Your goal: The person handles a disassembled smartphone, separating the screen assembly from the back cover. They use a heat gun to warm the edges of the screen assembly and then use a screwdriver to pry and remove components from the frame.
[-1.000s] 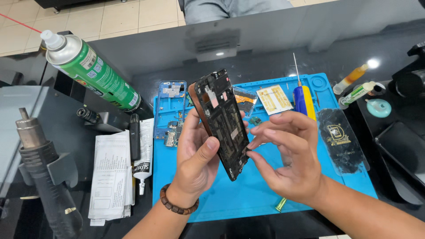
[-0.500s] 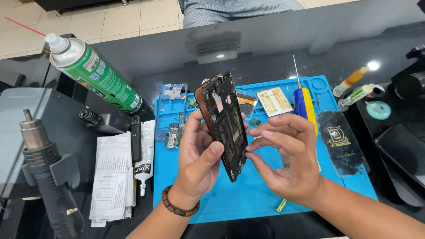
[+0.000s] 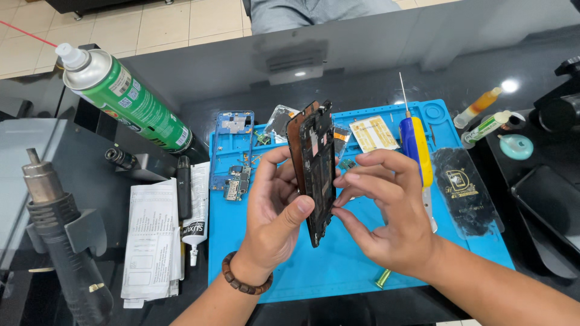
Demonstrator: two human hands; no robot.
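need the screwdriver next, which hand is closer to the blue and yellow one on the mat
Right. The right hand lies just beside the blue and yellow screwdriver, partly overlapping its lower end. The left hand is farther off, on the far side of the phone frame it holds.

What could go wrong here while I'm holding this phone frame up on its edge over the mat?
The phone frame stands nearly edge-on in the left hand, pinched by thumb and fingers; the right hand touches only with fingertips, so it might slip onto the blue mat. Small loose parts lie beneath it and could be knocked.
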